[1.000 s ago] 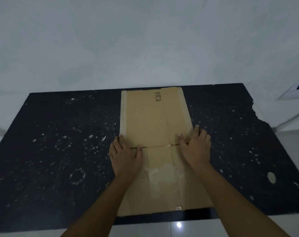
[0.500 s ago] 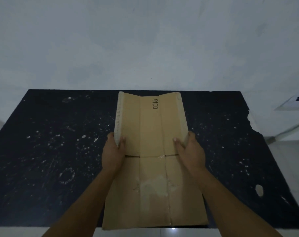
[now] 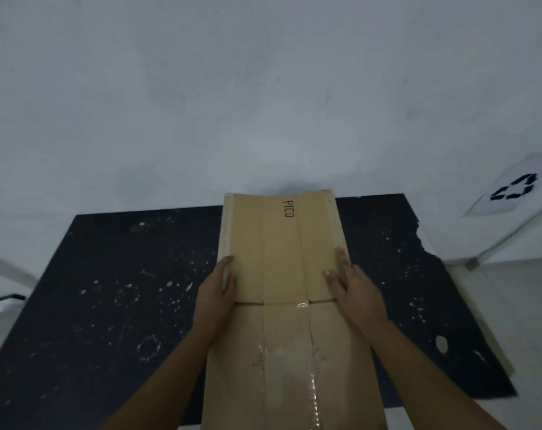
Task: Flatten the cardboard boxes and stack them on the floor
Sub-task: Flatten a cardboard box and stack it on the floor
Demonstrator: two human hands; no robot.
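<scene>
Head view: flattened box (image 3: pixel 282 274) gripped at both side edges, centre frame.
Left hand (image 3: pixel 215 294) and right hand (image 3: pixel 355 291) clamp its long edges, above the dark speckled mat (image 3: pixel 124 290); "PICO" is printed near its far end.

We see a tan cardboard box (image 3: pixel 282 274) lettered black, a black mat (image 3: pixel 108 305) flecked white — and, upper right, a white sheet (image 3: pixel 512 193) bearing a black recycling symbol.
</scene>
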